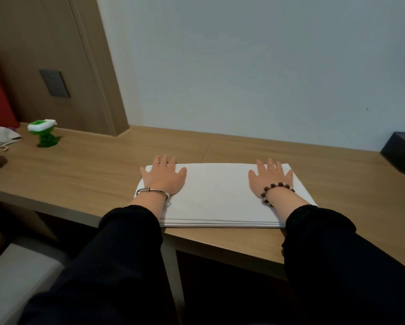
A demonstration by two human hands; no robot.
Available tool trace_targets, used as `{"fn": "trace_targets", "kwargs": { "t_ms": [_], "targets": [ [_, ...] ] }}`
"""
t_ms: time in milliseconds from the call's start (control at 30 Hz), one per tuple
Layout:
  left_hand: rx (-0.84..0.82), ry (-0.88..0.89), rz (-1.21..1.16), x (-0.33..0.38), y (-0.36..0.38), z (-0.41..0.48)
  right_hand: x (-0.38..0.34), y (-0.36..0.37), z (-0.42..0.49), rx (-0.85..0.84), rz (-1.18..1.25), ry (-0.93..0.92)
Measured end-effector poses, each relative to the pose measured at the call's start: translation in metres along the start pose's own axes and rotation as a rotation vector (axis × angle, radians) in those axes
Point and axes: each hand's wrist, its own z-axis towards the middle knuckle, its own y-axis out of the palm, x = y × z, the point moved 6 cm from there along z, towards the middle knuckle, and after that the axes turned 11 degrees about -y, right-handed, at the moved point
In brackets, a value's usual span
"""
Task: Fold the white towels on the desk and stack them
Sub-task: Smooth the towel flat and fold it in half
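Presently, the towel point(215, 193) lies folded flat on the desk point(79, 165), its long side running 9 to 3 o'clock, with several layers showing along its 6 o'clock edge. The left hand point(164, 177) rests on its 10 o'clock corner and the right hand point(270, 178) on its 2 o'clock corner. Both are flat with fingers spread, pinching nothing.

- Risk one: toward 7 o'clock the towel's near edge nearly meets the desk's front edge, so a pull toward 6 o'clock could tip it off.
- Risk two: the sleeves point(131, 221) cover the near corners and could drag the layers askew when lifted.
- Risk three: uneven pressing could skew the stacked edges.

The green toy point(43, 133), at 10 o'clock, stands well apart and is judged no hazard.
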Motion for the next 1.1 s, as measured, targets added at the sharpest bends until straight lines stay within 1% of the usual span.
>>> {"fn": "trace_targets", "kwargs": {
  "t_ms": [133, 233, 267, 333, 433, 500, 533, 600, 700, 867, 1000, 1100],
  "targets": [
    [-0.030, -0.083, -0.078, -0.011, 0.000, -0.002, 0.015, -0.002, -0.002, 0.024, -0.022, 0.098],
    [-0.026, -0.086, -0.009, -0.016, -0.002, -0.009, 0.016, -0.004, -0.007, 0.017, -0.038, 0.141],
    [-0.007, -0.054, 0.036, -0.013, -0.003, -0.014, 0.014, -0.006, -0.008, 0.007, -0.041, 0.129],
    [0.019, 0.066, 0.076, 0.002, -0.005, -0.028, 0.004, -0.011, -0.011, -0.008, -0.028, 0.075],
    [-0.069, 0.281, 0.039, 0.033, 0.001, -0.057, -0.030, -0.006, -0.024, -0.087, 0.063, -0.077],
    [-0.098, 0.358, 0.051, 0.044, 0.010, -0.075, -0.051, 0.007, -0.041, -0.134, 0.058, -0.172],
    [-0.082, 0.375, 0.066, 0.045, 0.012, -0.081, -0.055, 0.012, -0.048, -0.113, 0.022, -0.198],
    [-0.050, 0.384, 0.082, 0.045, 0.014, -0.086, -0.055, 0.013, -0.056, -0.037, -0.013, -0.211],
    [-0.031, 0.372, 0.082, 0.045, 0.014, -0.086, -0.053, 0.010, -0.055, 0.007, -0.014, -0.209],
    [-0.013, 0.346, 0.050, 0.057, 0.015, -0.072, -0.048, 0.008, -0.034, 0.025, 0.011, -0.224],
    [-0.004, 0.338, 0.041, 0.069, 0.013, -0.055, -0.042, 0.002, -0.018, 0.024, 0.018, -0.202],
    [-0.002, 0.308, 0.039, 0.064, 0.015, -0.050, -0.034, 0.002, -0.016, 0.022, 0.018, -0.178]
  ]
}}
